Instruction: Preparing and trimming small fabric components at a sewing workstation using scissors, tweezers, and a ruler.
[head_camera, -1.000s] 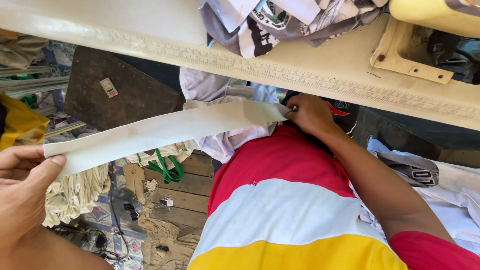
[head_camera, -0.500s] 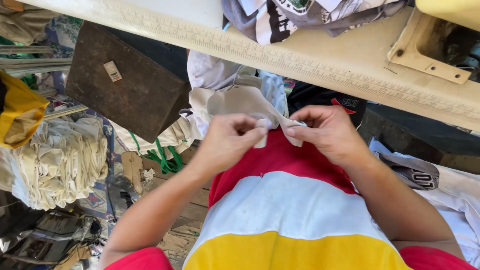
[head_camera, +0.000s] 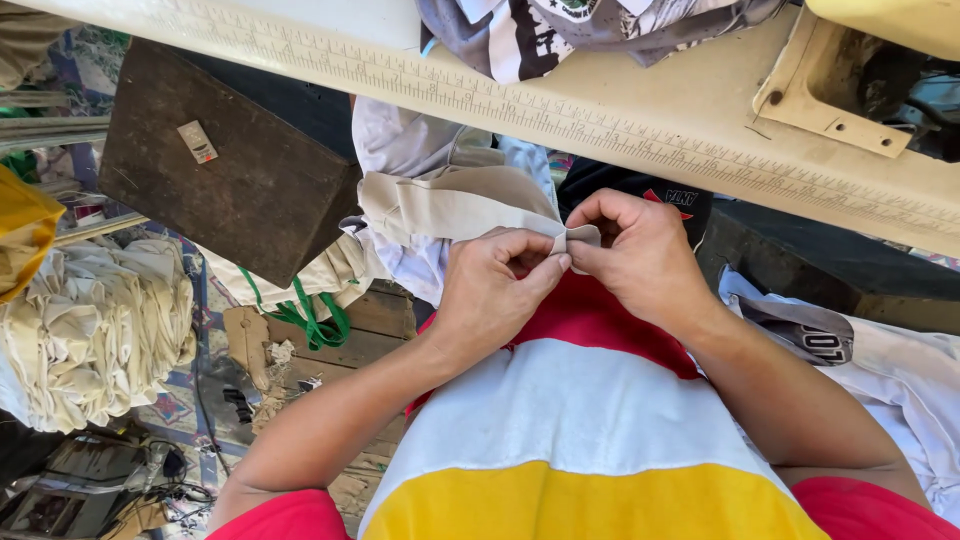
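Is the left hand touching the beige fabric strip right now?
Touching. The head view shows the left hand and right hand both pinching the end of the beige fabric strip between fingertips.

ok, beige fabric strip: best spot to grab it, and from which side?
Probably the folded end of the beige fabric strip, pinched from both sides as the left hand and right hand do now. That end is narrow and free; the rest droops left in loose folds.

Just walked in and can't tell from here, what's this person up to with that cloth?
A person seated at a worktable pinches the end of a beige fabric strip between both hands. The left hand and right hand meet at the folded tip, held over a red, white and yellow striped shirt. The strip's slack bunches up to the left.
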